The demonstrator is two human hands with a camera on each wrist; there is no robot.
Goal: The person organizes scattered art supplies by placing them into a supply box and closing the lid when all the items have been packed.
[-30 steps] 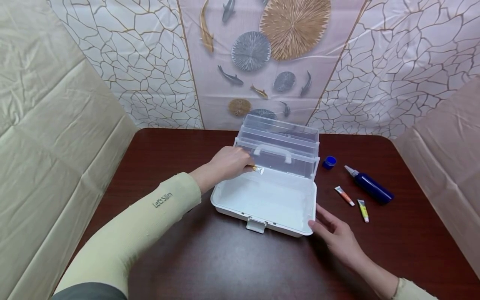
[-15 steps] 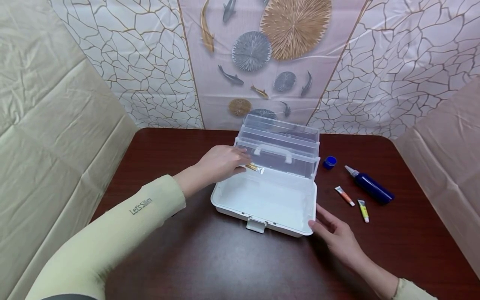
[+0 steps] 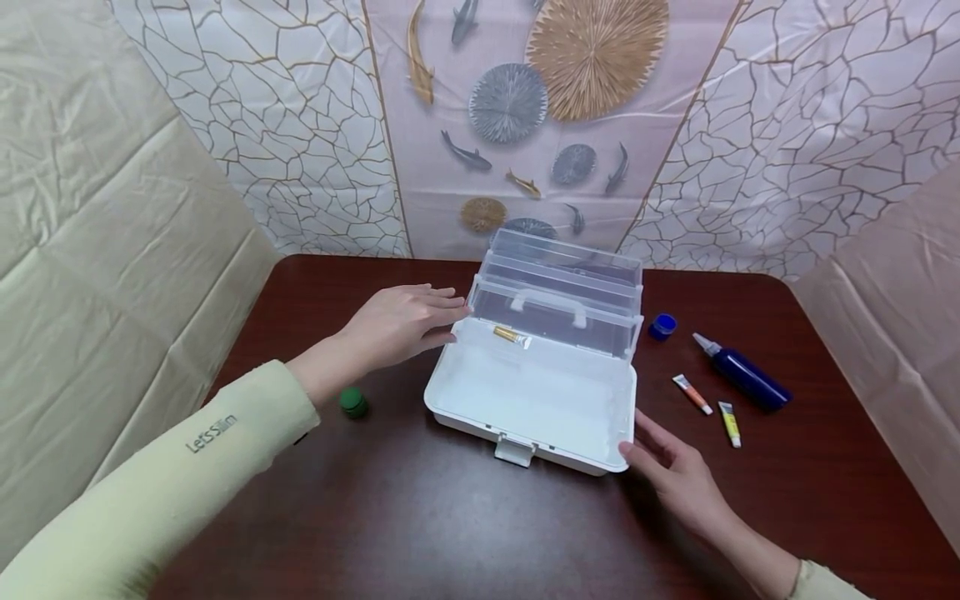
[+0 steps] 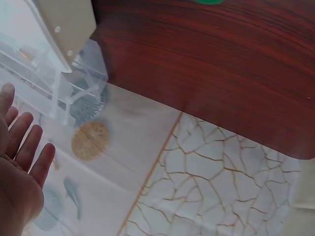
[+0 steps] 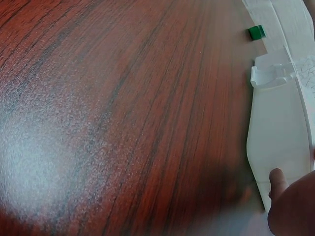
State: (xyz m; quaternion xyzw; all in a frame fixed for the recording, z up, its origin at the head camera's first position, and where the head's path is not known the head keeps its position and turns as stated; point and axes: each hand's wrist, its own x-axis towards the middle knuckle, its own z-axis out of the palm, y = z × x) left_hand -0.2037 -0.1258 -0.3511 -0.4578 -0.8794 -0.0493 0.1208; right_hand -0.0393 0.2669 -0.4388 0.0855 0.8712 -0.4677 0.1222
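A white plastic storage box (image 3: 532, 400) with a clear lid (image 3: 555, 292) swung up stands on the table in the head view. Inside, by its back left corner, lies a small gold paint tube (image 3: 512, 336). My left hand (image 3: 397, 325) hovers at the box's back left edge, fingers extended and holding nothing; the left wrist view shows the open palm (image 4: 17, 167) beside the lid. My right hand (image 3: 678, 475) grips the front right corner of the box, thumb (image 5: 277, 182) against the front wall. Its other fingers are partly hidden by the box.
A small green jar (image 3: 353, 402) stands left of the box. To the right are a blue jar (image 3: 662, 326), a dark blue bottle with a nozzle (image 3: 750, 377), an orange paint tube (image 3: 692, 394) and a yellow one (image 3: 729, 424). Patterned cloth (image 3: 315, 133) hangs behind the table.
My left hand has let go of the gold paint tube in the box and moved left, its fingers straightening. The green jar has come into view. My right hand stays on the box corner.
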